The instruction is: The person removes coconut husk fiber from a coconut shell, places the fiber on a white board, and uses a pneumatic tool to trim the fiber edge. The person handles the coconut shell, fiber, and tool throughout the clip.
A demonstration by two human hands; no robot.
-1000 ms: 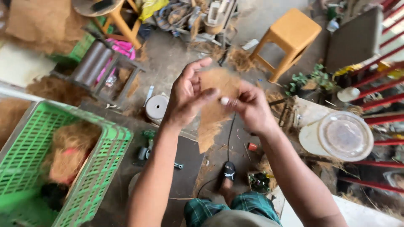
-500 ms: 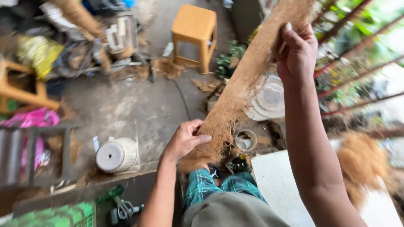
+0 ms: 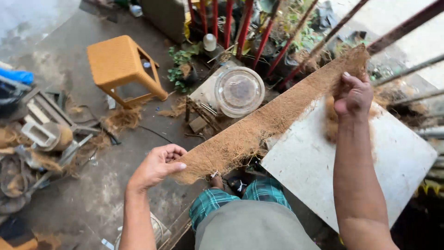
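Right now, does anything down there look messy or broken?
Yes. Loose brown fibre clumps lie scattered on the floor by the orange stool. The fibre strip stretched between the left hand and right hand has ragged, fraying edges. Nothing looks broken.

The left hand (image 3: 157, 166) folds over one end of the brown fibre strip (image 3: 268, 122), so that end is hidden under its fingers. The right hand (image 3: 354, 95) covers part of the far end too. Both arms run off the bottom edge. The white board (image 3: 323, 171) is partly hidden behind the right arm. The pile of junk (image 3: 37, 139) on the left is cut off by the edge and too jumbled to tell apart. The round thing (image 3: 157, 229) by the left arm is mostly hidden.
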